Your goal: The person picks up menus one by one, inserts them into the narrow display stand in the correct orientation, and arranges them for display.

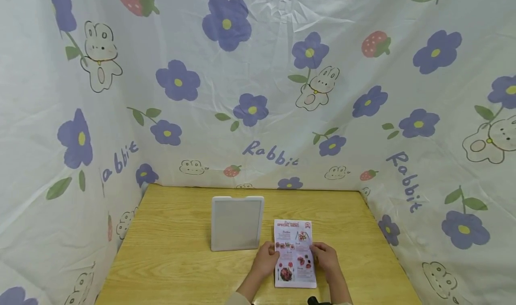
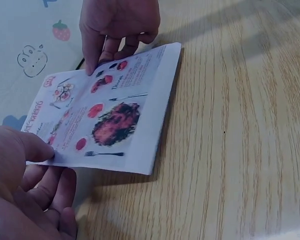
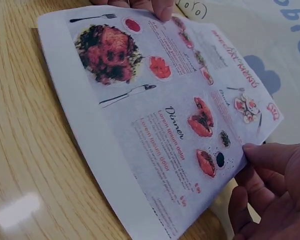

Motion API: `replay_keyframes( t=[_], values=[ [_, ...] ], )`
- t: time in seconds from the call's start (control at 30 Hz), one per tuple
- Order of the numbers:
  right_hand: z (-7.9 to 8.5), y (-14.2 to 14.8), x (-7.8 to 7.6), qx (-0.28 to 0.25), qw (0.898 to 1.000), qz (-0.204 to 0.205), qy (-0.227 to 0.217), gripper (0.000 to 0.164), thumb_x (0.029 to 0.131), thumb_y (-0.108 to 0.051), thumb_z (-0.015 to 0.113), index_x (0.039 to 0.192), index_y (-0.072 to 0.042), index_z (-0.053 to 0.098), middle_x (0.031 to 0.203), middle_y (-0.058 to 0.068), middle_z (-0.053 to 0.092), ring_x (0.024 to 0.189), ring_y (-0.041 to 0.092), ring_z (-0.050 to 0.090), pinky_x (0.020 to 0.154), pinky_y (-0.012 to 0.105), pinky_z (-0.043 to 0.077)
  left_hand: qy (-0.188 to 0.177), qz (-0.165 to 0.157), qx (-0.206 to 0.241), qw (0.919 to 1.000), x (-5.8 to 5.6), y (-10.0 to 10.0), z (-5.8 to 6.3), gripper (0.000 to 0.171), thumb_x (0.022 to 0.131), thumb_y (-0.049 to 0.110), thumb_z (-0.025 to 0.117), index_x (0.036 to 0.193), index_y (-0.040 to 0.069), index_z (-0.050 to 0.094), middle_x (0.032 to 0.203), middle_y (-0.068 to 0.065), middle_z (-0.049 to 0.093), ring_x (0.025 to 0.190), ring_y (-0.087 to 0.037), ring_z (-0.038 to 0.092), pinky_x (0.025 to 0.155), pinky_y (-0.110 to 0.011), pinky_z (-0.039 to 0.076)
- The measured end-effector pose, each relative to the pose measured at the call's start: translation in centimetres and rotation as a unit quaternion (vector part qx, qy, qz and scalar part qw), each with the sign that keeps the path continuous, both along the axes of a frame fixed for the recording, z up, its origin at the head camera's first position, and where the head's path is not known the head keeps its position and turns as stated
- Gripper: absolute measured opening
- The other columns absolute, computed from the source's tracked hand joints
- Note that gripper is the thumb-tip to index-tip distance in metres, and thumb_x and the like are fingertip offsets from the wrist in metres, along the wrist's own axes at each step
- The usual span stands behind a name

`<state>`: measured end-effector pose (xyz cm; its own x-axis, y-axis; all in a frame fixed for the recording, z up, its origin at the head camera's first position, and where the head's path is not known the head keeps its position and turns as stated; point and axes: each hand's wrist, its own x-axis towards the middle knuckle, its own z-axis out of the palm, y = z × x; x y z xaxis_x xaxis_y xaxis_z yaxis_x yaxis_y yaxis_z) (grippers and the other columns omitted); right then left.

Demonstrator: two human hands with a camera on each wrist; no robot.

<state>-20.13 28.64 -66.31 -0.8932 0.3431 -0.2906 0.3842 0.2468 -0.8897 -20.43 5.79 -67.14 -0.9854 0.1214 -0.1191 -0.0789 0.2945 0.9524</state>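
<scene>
In the head view, a printed menu (image 1: 296,261) lies right of centre in the lower part of the frame, its heading toward the top, with the left hand (image 1: 265,259) at its left edge and the right hand (image 1: 327,259) at its right edge. Left of it, near the middle of the frame, a white-framed panel (image 1: 237,224) stands upright on the wooden table (image 1: 169,242); a patterned cloth (image 1: 274,76) fills the upper frame and both sides. A dark object (image 1: 316,301) at the bottom edge is cut off, too little shown to name. In the left wrist view, the left hand, at lower left, pinches the menu's border, thumb on top and fingers curled below, closed to about the paper's thickness; the right hand, at the top, has its thumb at the opposite edge. In the right wrist view, the right hand, at lower right, has the same pinch, thumb over and fingers bent beneath, while left fingertips (image 3: 162,9) show at the upper edge. The menu bows slightly here; whether any part touches the table, I cannot tell. The step in hand looks to be holding the menu by both sides, and any next move seems to call for keeping both pinches even, since the sheet probably bends easily.
</scene>
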Motion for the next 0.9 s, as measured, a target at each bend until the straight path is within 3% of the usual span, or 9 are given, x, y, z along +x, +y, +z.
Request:
replay_keyframes(
  t=[0.33,0.57,0.9],
  values=[
    [0.1,0.1,0.0,-0.022,1.000,0.010,-0.002,0.033,0.107,-0.022,0.068,0.126,0.005,0.072,0.095,0.006,0.069,0.081,0.019,0.057,0.068,0.031,0.044,0.023,-0.018,0.037,0.9989,-0.2,-0.5,-0.1,0.006,0.099,0.001,0.061,0.096,-0.004,0.061,0.084,-0.004,0.057,0.074,-0.016,0.050,0.067,-0.032,0.042],
    [0.3,0.1,0.1,-0.027,1.000,0.012,0.008,0.029,0.106,-0.021,0.068,0.122,0.003,0.073,0.090,0.005,0.068,0.077,0.019,0.055,0.063,0.030,0.042,0.009,-0.014,0.031,0.9994,-0.5,-0.6,-0.3,0.009,0.100,0.006,0.064,0.101,-0.003,0.067,0.091,-0.007,0.065,0.080,-0.016,0.057,0.072,-0.033,0.049],
    [1.3,-0.1,0.0,-0.030,0.999,0.007,0.032,0.030,0.109,-0.023,0.065,0.124,0.002,0.073,0.105,0.007,0.069,0.086,0.019,0.054,0.070,0.031,0.044,-0.006,-0.016,0.040,0.9990,-0.2,-1.0,0.6,0.013,0.102,0.009,0.066,0.104,-0.004,0.069,0.092,-0.008,0.066,0.082,-0.015,0.058,0.071,-0.030,0.049]
  ],
)
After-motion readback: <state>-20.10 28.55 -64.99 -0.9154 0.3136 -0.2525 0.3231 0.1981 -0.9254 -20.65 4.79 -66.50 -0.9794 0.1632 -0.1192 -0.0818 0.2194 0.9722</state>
